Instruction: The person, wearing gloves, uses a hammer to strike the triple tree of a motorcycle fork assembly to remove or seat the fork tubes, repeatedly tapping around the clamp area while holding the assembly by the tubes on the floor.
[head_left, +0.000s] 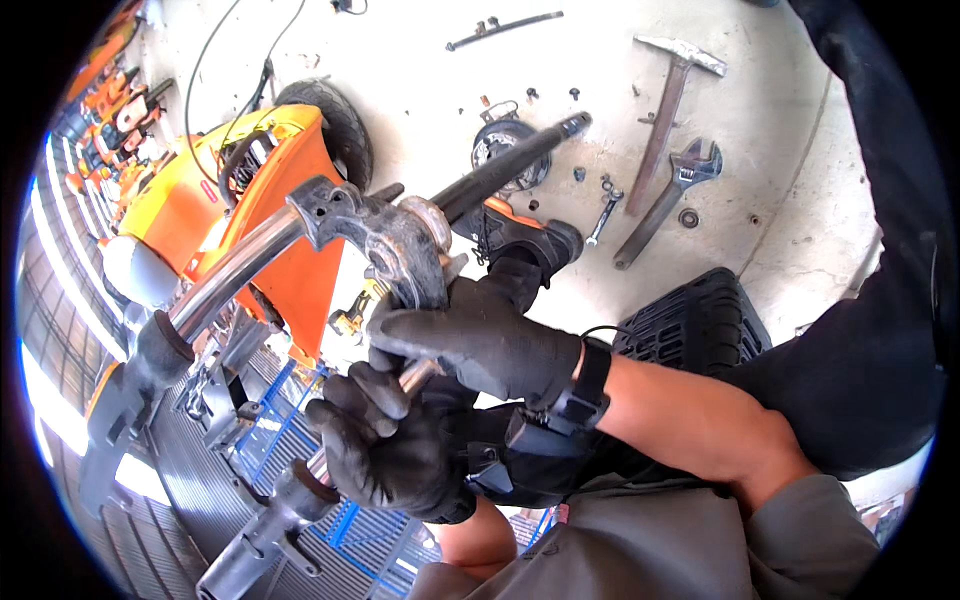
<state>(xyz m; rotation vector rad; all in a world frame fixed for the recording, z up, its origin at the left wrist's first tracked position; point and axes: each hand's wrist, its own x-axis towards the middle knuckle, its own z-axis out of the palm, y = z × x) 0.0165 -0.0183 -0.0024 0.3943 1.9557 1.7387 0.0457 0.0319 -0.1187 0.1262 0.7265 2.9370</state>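
A motorcycle front fork lies across my lap, tilted. Its cast fork yoke (pixel 385 240) joins two chrome tubes, and a black steering stem (pixel 515 165) sticks out from it toward the upper right. One chrome tube (pixel 240 268) runs down left into a black lower leg (pixel 140 385); a second lower leg (pixel 270 530) is nearer to me. My left hand (pixel 385 435), in a black glove, is closed around the nearer chrome tube. My gloved right hand (pixel 490 335) is closed at the near end of the yoke, where that tube meets it; its fingertips are partly hidden.
On the pale floor lie a hammer (pixel 665 125), an adjustable wrench (pixel 672 200), a small spanner (pixel 604 215) and several small fasteners. A black crate (pixel 690 320) stands by my leg. Orange motorcycle bodywork (pixel 290 235) with a tyre (pixel 335 130) is at left, near a yellow power tool (pixel 352 310).
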